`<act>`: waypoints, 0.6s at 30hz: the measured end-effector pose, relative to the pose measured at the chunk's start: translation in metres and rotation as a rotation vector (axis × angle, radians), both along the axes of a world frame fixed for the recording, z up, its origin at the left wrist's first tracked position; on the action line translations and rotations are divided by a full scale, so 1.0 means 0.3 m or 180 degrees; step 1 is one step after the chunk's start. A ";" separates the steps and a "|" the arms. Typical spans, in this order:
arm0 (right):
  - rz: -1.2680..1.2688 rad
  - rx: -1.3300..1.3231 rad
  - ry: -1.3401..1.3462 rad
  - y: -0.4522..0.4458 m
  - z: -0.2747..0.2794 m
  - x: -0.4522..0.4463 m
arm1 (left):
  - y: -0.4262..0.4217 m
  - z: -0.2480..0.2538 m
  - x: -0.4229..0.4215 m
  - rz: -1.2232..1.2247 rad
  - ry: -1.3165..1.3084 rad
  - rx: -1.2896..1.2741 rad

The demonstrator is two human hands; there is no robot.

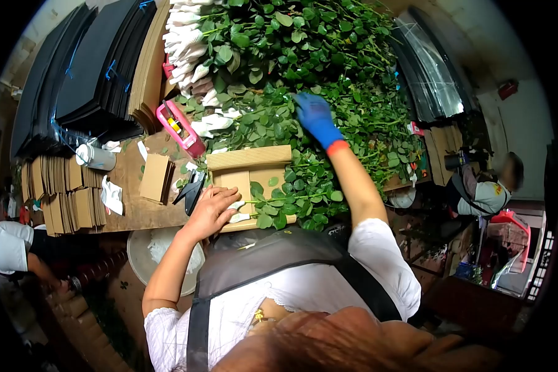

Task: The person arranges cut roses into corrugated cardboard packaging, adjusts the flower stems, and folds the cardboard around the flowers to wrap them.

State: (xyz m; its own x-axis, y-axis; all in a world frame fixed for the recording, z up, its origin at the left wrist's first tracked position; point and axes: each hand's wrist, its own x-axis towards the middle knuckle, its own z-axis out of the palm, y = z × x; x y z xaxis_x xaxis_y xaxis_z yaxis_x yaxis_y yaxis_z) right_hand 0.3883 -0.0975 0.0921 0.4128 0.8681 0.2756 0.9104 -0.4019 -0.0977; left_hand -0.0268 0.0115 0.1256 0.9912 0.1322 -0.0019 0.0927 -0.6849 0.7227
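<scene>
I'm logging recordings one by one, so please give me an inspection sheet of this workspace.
Surface: brown tabletop, partly covered, with scraps lying about.
Job's things: corrugated cardboard with leafy stems across it; leafy pile beyond, white-wrapped tips at its left.
Clutter: pink-framed item, white canister, crumpled paper, stacked cardboard pieces.
Hands: bare left hand rests at the cardboard's left side; right hand, blue-gloved, touches the foliage, grip unclear.
Cables: nothing seen.
Surroundings: black sheet stacks at left, pale bucket below the table edge, co-workers on both sides.

Green leaves [353,80], tan cardboard [251,157]
</scene>
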 end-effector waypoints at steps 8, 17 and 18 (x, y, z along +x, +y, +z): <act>0.0429 0.0725 -0.0079 0.078 0.096 0.027 | -0.007 0.023 0.013 0.0000 -0.0017 0.0408; 0.0081 0.0481 -0.0797 -0.366 0.393 0.170 | -0.005 0.039 0.024 -0.0086 -0.0149 0.0546; -0.0030 0.0552 -0.0883 -0.401 0.408 0.143 | -0.007 0.033 0.028 -0.0111 -0.0224 0.0494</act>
